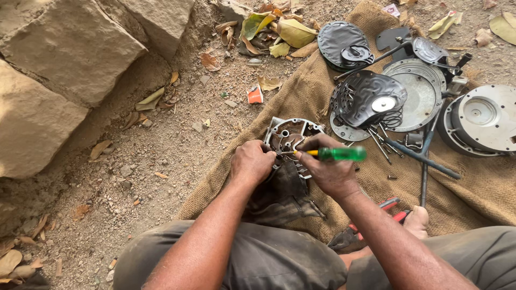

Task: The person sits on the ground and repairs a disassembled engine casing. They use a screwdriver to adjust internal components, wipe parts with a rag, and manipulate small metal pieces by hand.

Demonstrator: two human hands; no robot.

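A round grey metal housing (pixel 290 134) with cavities lies on a burlap sack (pixel 301 91), resting partly on a dark greasy rag (pixel 282 196). My left hand (pixel 251 161) grips the housing's near left edge. My right hand (pixel 328 169) holds a screwdriver with a green handle (pixel 341 154) and yellow collar, lying sideways with its tip pointing left into the housing. My knees frame the bottom of the view.
Black rubber diaphragms (pixel 365 96), round metal covers (pixel 481 118), wrenches (pixel 424 161) and loose screws lie on the sack to the right. Red-handled pliers (pixel 389 210) lie by my right leg. Large stones (pixel 59 59) stand at left. Dry leaves and gravel cover the ground.
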